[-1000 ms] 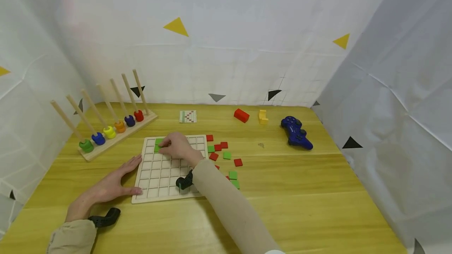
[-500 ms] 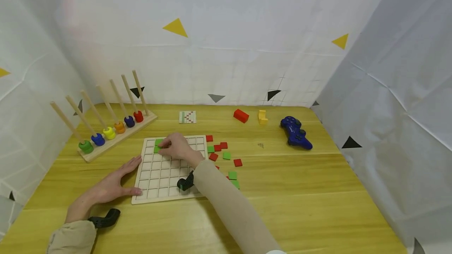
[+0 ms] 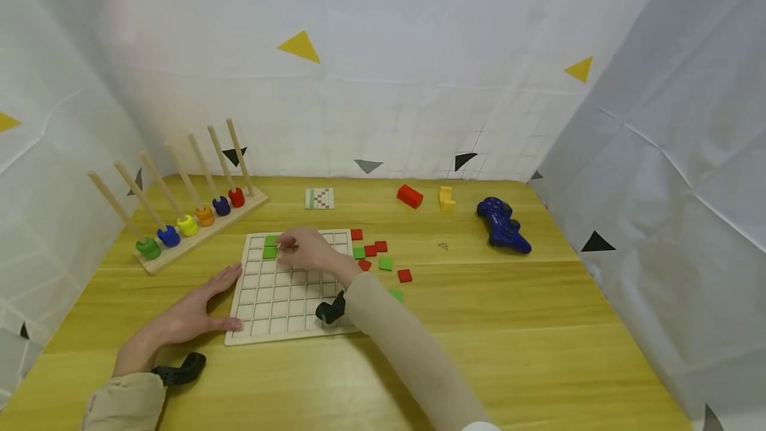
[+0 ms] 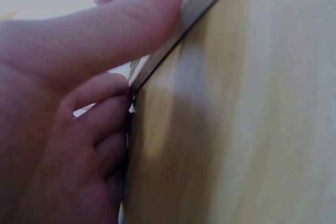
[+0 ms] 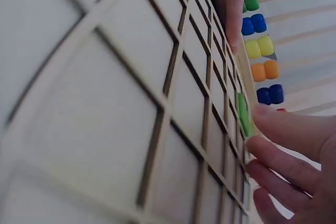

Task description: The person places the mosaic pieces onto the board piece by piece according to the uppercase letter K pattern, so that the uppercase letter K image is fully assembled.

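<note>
A wooden grid board (image 3: pixel 257 311) lies on the table, with two green tiles (image 3: pixel 270 252) set one below the other near its top left. My right hand (image 3: pixel 311 249) hovers over the upper part of the board, just right of those tiles. In the right wrist view, its thumb and fingers (image 5: pixel 278 156) are loosely bent close to a green tile (image 5: pixel 243 115), and I see nothing held between them. My left hand (image 3: pixel 188 316) rests at the board's left side, thumb on the lower left corner and fingertips at the left edge. The left wrist view shows the thumb (image 4: pixel 142 14) against the board's edge.
Loose red tiles (image 3: pixel 404 275) and green tiles (image 3: pixel 385 264) lie right of the board, some hidden by my right arm. Behind stand a peg rack (image 3: pixel 203 235) with coloured beads, a pattern card (image 3: pixel 320 198), a red block (image 3: pixel 409 196), a yellow piece (image 3: pixel 446 199) and a blue game controller (image 3: pixel 503 225).
My right hand has drawn slightly right, away from the two green tiles, which now show more fully on the board. The left hand has stayed in place.
</note>
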Available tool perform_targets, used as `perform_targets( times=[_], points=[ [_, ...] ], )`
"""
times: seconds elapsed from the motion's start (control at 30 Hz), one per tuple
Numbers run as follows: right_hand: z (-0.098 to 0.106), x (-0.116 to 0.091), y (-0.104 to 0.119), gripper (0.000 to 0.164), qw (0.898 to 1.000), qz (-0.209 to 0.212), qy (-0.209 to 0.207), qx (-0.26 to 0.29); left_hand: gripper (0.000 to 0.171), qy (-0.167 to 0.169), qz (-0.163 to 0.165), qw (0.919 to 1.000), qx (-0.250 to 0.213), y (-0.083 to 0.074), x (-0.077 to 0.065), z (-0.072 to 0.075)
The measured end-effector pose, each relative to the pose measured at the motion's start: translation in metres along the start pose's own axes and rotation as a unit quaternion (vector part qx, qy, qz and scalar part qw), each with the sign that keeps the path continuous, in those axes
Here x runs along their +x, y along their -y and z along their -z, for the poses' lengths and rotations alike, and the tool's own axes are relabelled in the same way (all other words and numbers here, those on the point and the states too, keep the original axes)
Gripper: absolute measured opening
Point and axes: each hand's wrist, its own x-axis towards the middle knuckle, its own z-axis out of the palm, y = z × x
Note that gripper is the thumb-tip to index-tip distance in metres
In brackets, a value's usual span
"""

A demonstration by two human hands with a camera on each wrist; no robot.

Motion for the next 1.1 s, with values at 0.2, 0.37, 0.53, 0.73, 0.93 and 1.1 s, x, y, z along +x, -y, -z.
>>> perform_targets(
  times=[0.2, 0.37, 0.53, 0.73, 0.93, 1.1],
  points=[
    [0.016, -0.018, 0.004, 0.045, 0.998, 0.023, 0.014, -0.050, 0.105, -0.005, -0.001, 1.0000, 0.003, 0.000, 0.001, 0.001],
    [0.033, -0.037, 0.004, 0.044, 0.998, 0.032, 0.006, -0.046, 0.106, -0.005, -0.002, 1.0000, 0.006, 0.001, 0.000, 0.001],
    [0.045, -0.055, -0.011, 0.044, 0.999, 0.027, -0.019, -0.036, 0.106, -0.005, -0.004, 1.0000, 0.007, 0.002, 0.000, -0.001],
    [0.060, -0.075, -0.031, 0.041, 0.999, 0.024, -0.037, -0.018, 0.107, -0.002, 0.001, 1.0000, 0.002, 0.003, 0.000, -0.003],
    [0.077, -0.086, -0.048, 0.037, 0.999, 0.009, -0.050, -0.018, 0.107, -0.001, 0.000, 1.0000, -0.001, 0.004, -0.001, -0.003],
    [0.091, -0.092, -0.062, 0.033, 0.997, -0.006, -0.069, -0.033, 0.107, -0.004, 0.000, 1.0000, 0.004, 0.005, 0.000, -0.003]
  ],
)
